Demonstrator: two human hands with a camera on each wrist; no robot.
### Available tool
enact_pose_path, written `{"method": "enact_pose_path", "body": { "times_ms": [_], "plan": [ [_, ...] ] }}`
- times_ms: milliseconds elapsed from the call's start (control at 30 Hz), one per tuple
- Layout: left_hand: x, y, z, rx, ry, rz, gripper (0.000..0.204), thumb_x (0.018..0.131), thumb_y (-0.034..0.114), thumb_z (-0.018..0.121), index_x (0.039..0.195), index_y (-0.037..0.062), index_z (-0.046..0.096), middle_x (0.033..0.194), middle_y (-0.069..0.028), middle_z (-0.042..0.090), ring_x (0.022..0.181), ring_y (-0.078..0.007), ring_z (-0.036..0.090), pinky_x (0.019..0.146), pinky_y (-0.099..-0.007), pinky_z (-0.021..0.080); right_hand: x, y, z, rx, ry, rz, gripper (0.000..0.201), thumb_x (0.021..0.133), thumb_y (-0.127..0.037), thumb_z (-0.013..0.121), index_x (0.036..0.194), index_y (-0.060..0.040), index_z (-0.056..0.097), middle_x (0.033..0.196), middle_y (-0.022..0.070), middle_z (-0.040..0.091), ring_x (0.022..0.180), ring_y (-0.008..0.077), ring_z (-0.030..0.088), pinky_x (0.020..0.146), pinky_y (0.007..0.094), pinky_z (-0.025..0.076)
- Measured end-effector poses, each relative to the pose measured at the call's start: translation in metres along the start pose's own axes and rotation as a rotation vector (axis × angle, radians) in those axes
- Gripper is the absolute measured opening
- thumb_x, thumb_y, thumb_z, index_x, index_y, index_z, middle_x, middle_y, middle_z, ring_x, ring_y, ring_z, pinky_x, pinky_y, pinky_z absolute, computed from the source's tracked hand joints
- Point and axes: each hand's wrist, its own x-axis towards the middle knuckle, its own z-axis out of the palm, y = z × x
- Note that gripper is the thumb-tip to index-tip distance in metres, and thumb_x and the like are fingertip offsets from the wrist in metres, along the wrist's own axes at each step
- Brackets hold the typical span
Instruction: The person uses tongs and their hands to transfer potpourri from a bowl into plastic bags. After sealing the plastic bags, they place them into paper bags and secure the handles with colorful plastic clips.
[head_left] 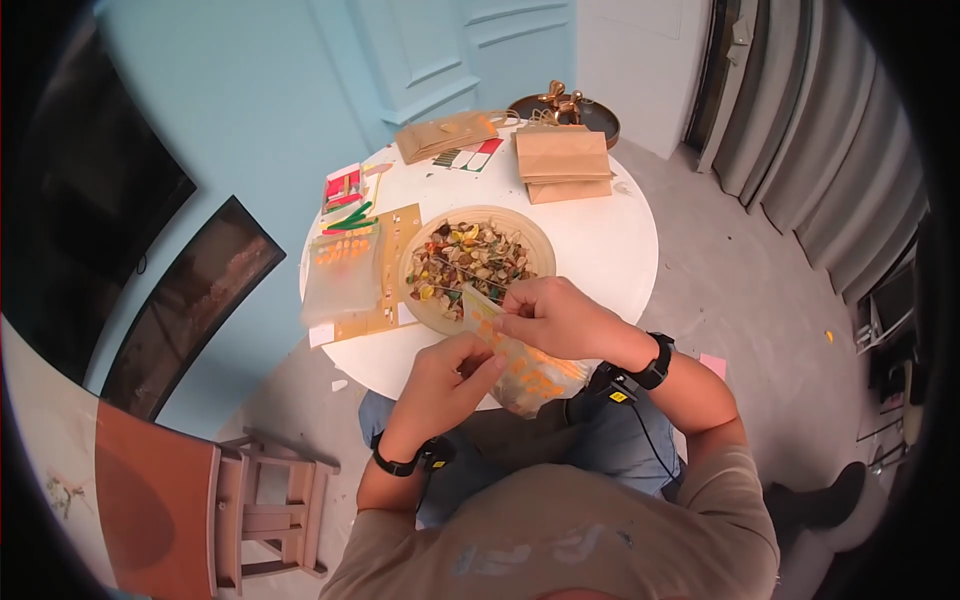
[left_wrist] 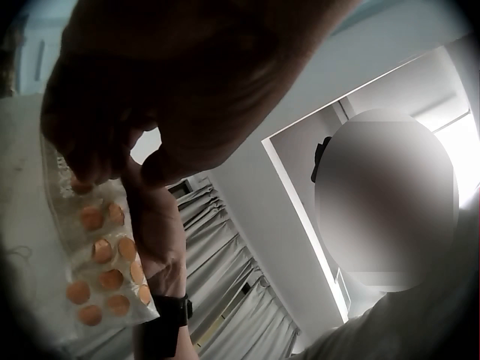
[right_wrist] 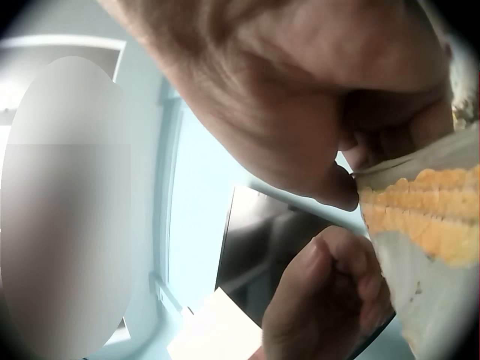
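A translucent zip pouch (head_left: 530,380) printed with orange shapes hangs tilted over the table's near edge, its lower part bulging with contents. My right hand (head_left: 560,318) pinches its upper edge between thumb and fingers. Lower and to the left, my left hand (head_left: 440,385) grips the other side of the same edge; in the left wrist view its fingertips overlap the top row of orange dots (left_wrist: 101,251). Just beyond the pouch stands a round tray (head_left: 548,250) heaped with potpourri (head_left: 470,258) of dried petals and shells, with a thin metal stick across it.
More frosted pouches (head_left: 342,270) lie on a brown sheet (head_left: 405,222) at left, with green sticks (head_left: 352,218) and a small red box (head_left: 343,188) behind. Kraft paper bags (head_left: 562,160) stand at the back. A wooden stool (head_left: 275,505) is on the floor at left.
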Motion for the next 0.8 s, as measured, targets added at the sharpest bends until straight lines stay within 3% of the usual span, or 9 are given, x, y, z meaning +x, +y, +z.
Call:
{"method": "enact_pose_path", "body": {
  "times_ms": [100,200,300,400,500,600,700,800],
  "plan": [
    [0.001,-0.008,0.008,-0.076,0.013,-0.033,0.018,0.107,0.013,0.080,0.104,-0.0029,0.074,0.085,-0.0031,0.074,0.079,-0.0085,0.066,0.072,-0.0284,0.054,0.006,0.031,0.017,0.401,-0.154,0.021,0.025,0.107,-0.022,0.075,0.107,0.0030,0.079,0.085,0.0066,0.076,0.081,0.0136,0.071,0.074,0.0350,0.056],
    [-0.002,-0.017,0.007,-0.108,-0.014,-0.077,0.017,0.109,0.014,0.078,0.106,-0.0026,0.074,0.088,-0.0031,0.075,0.079,-0.0078,0.067,0.070,-0.0276,0.053,-0.003,0.020,0.007,0.668,-0.294,0.116,0.025,0.108,-0.022,0.074,0.111,0.0016,0.081,0.090,0.0005,0.075,0.084,0.0069,0.067,0.075,0.0302,0.054],
    [-0.001,-0.025,0.007,-0.128,0.033,0.010,0.016,0.110,0.013,0.078,0.106,-0.0019,0.074,0.090,-0.0027,0.076,0.078,-0.0079,0.068,0.069,-0.0266,0.054,-0.007,0.016,0.004,0.639,-0.365,0.133,0.024,0.109,-0.023,0.076,0.105,0.0006,0.080,0.088,0.0004,0.073,0.081,0.0063,0.063,0.072,0.0278,0.052],
    [-0.001,-0.026,0.006,-0.131,0.055,-0.011,0.016,0.110,0.013,0.077,0.106,-0.0016,0.074,0.089,-0.0019,0.075,0.079,-0.0080,0.069,0.070,-0.0262,0.054,-0.006,0.017,0.004,0.448,-0.377,0.184,0.026,0.107,-0.023,0.080,0.096,0.0000,0.076,0.084,0.0000,0.070,0.078,0.0063,0.061,0.069,0.0278,0.050],
    [-0.002,-0.022,0.004,-0.115,0.044,-0.036,0.015,0.111,0.013,0.077,0.106,-0.0017,0.074,0.089,-0.0019,0.075,0.079,-0.0079,0.069,0.070,-0.0258,0.055,-0.008,0.014,0.013,0.354,-0.261,0.004,0.031,0.104,-0.022,0.084,0.087,-0.0014,0.070,0.078,-0.0008,0.067,0.074,0.0066,0.060,0.065,0.0292,0.048],
    [-0.001,-0.022,0.002,-0.150,0.009,-0.095,0.016,0.111,0.012,0.075,0.106,-0.0024,0.073,0.089,-0.0021,0.075,0.079,-0.0080,0.070,0.070,-0.0255,0.055,-0.009,0.011,0.025,0.400,-0.225,-0.042,0.032,0.103,-0.021,0.087,0.083,-0.0022,0.069,0.075,-0.0012,0.066,0.072,0.0066,0.058,0.064,0.0297,0.047],
    [-0.001,-0.020,0.005,-0.242,0.045,-0.092,0.021,0.110,0.016,0.077,0.103,-0.0041,0.074,0.082,-0.0033,0.075,0.073,-0.0072,0.065,0.065,-0.0271,0.051,-0.007,0.011,0.033,0.380,-0.253,-0.041,0.026,0.103,-0.017,0.087,0.089,-0.0047,0.070,0.079,-0.0078,0.063,0.075,0.0019,0.052,0.065,0.0249,0.042],
    [-0.001,-0.018,0.001,-0.262,0.025,-0.105,0.020,0.113,0.015,0.073,0.106,-0.0042,0.075,0.085,-0.0029,0.075,0.075,-0.0077,0.068,0.066,-0.0267,0.053,-0.008,0.006,0.029,0.376,-0.263,-0.059,0.028,0.105,-0.022,0.084,0.088,-0.0028,0.074,0.082,-0.0014,0.073,0.072,0.0058,0.059,0.065,0.0277,0.048]
  ]
}}
